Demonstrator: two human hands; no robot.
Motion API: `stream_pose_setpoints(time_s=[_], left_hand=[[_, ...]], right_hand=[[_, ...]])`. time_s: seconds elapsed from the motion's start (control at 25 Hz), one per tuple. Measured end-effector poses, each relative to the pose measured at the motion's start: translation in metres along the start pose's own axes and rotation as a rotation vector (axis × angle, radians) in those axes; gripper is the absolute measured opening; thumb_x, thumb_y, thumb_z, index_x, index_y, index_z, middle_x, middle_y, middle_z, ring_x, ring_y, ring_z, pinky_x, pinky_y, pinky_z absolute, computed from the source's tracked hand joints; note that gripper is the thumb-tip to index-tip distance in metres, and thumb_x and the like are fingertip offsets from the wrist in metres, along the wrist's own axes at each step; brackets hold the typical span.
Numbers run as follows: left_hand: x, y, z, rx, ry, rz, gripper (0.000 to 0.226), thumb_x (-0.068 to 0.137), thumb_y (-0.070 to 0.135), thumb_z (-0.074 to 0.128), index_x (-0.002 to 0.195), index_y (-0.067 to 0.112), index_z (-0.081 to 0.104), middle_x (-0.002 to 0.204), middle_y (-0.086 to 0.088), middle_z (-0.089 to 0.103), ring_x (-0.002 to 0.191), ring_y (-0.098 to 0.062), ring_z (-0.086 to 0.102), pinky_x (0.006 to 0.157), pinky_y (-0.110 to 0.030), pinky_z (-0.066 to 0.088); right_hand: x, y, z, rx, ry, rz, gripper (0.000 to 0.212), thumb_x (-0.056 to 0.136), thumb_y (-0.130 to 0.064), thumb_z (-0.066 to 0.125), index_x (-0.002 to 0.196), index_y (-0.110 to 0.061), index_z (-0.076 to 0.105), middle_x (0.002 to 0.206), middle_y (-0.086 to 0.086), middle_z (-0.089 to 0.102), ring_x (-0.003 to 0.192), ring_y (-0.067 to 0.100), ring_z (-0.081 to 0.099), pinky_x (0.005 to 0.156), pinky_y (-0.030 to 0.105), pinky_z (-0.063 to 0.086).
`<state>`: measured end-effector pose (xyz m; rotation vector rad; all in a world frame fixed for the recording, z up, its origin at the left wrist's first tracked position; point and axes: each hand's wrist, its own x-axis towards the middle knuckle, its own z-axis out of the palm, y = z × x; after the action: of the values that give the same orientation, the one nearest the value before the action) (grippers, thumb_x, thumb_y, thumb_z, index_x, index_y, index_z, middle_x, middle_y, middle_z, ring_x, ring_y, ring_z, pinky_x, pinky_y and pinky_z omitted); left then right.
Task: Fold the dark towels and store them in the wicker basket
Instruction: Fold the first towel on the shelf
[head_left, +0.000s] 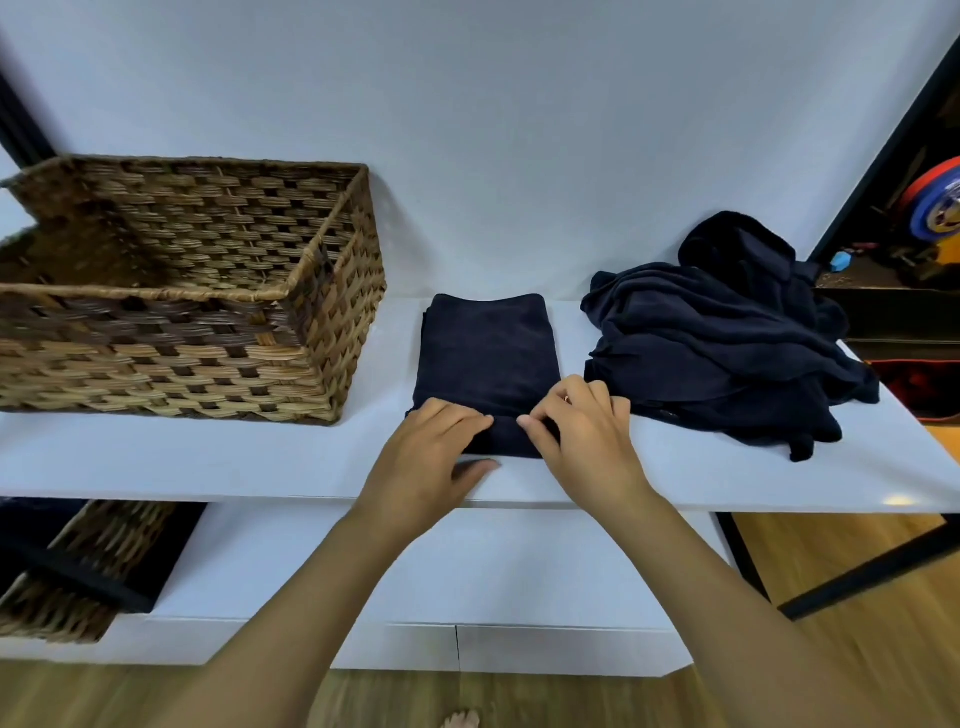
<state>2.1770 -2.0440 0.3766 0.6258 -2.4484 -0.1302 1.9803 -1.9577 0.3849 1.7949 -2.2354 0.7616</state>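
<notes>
A dark navy towel (485, 353), folded into a narrow rectangle, lies on the white shelf (208, 462) in the middle. My left hand (434, 457) grips its near left corner, fingers curled on top and thumb under the edge. My right hand (582, 431) pinches the near right corner of the same towel. To the right sits a crumpled pile of dark towels (727, 343). The wicker basket (208, 312) stands at the left of the shelf, its inside looking bare.
A white wall (467, 130) backs the shelf. Below it is a lower white ledge (415, 597) with a second wicker basket (67, 582) at the left. A black frame (857, 577) and cluttered shelves (914, 249) stand at the right, over a wooden floor.
</notes>
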Motion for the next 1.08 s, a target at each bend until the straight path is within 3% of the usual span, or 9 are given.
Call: stream_pose_setpoints(time_s=[0.12,0.2,0.36,0.48,0.6,0.68,0.76,0.96,1.08], left_hand=[[0.01,-0.009,-0.001,0.006,-0.075,-0.024,0.034,0.087,0.024,0.077,0.118,0.012,0.071,0.108,0.003,0.069,0.098,-0.02,0.057,0.084,-0.03,0.049],[0.019,-0.009,0.001,0.087,-0.06,-0.02,0.024,0.092,0.028,0.069,0.111,0.015,0.07,0.101,0.004,0.068,0.091,-0.02,0.055,0.08,-0.028,0.042],[0.025,-0.004,0.003,0.263,-0.053,-0.108,0.042,0.101,0.043,0.032,0.092,0.02,0.066,0.085,0.006,0.061,0.082,-0.02,0.051,0.077,-0.033,0.035],[0.042,0.002,-0.001,0.349,-0.108,-0.199,0.05,0.105,0.044,0.025,0.083,0.02,0.063,0.082,0.006,0.053,0.085,-0.019,0.046,0.08,-0.037,0.029],[0.055,0.0,-0.004,0.272,-0.27,-0.261,0.044,0.107,0.046,0.028,0.096,0.021,0.063,0.089,0.009,0.048,0.088,-0.015,0.041,0.085,-0.035,0.032],[0.06,-0.01,-0.008,0.01,-0.297,-0.345,0.028,0.104,0.047,0.042,0.097,0.024,0.057,0.092,0.011,0.052,0.088,-0.016,0.05,0.082,-0.034,0.039],[0.064,-0.017,-0.009,-0.247,-0.246,-0.438,0.021,0.098,0.045,0.057,0.093,0.026,0.05,0.093,0.011,0.052,0.085,-0.015,0.053,0.076,-0.033,0.044],[0.064,-0.011,0.008,0.166,-0.012,-0.248,0.026,0.095,0.04,0.062,0.081,0.022,0.051,0.084,0.007,0.052,0.082,-0.018,0.044,0.074,-0.033,0.037],[0.042,-0.009,0.011,0.204,0.028,-0.128,0.037,0.093,0.054,0.053,0.088,0.018,0.062,0.085,0.006,0.06,0.082,-0.019,0.05,0.074,-0.032,0.038]], right_hand=[[-0.011,0.011,-0.004,-0.044,-0.046,-0.125,0.049,0.086,-0.064,0.054,0.102,-0.022,0.072,0.113,0.001,0.054,0.102,0.025,0.046,0.086,0.039,0.038],[-0.009,0.016,-0.008,-0.078,-0.075,-0.141,0.05,0.086,-0.062,0.054,0.107,-0.021,0.073,0.113,0.001,0.052,0.101,0.024,0.043,0.087,0.038,0.038],[0.009,0.01,-0.009,-0.004,-0.169,-0.072,0.056,0.096,-0.06,0.035,0.096,-0.017,0.071,0.096,-0.003,0.05,0.087,0.019,0.038,0.083,0.033,0.033],[0.02,0.003,-0.016,0.119,-0.31,0.06,0.042,0.103,-0.05,0.04,0.093,-0.016,0.061,0.092,-0.003,0.053,0.087,0.019,0.042,0.089,0.037,0.037],[0.026,-0.001,-0.027,0.32,-0.389,0.2,0.027,0.103,-0.044,0.048,0.094,-0.019,0.048,0.083,0.0,0.056,0.083,0.019,0.045,0.077,0.033,0.039],[0.031,-0.001,-0.025,0.319,-0.365,0.195,0.031,0.103,-0.042,0.049,0.086,-0.016,0.044,0.076,0.001,0.052,0.074,0.021,0.046,0.068,0.034,0.039],[0.037,-0.001,-0.018,0.265,-0.323,0.2,0.033,0.103,-0.039,0.05,0.082,-0.014,0.046,0.083,0.0,0.049,0.079,0.02,0.046,0.07,0.038,0.046],[0.042,-0.005,0.001,0.133,-0.11,0.169,0.023,0.101,-0.031,0.057,0.085,-0.016,0.05,0.091,-0.002,0.048,0.088,0.022,0.048,0.076,0.038,0.046],[0.042,-0.001,0.004,0.128,-0.083,0.187,0.028,0.099,-0.036,0.059,0.082,-0.013,0.056,0.086,-0.002,0.053,0.086,0.021,0.05,0.073,0.036,0.045]])
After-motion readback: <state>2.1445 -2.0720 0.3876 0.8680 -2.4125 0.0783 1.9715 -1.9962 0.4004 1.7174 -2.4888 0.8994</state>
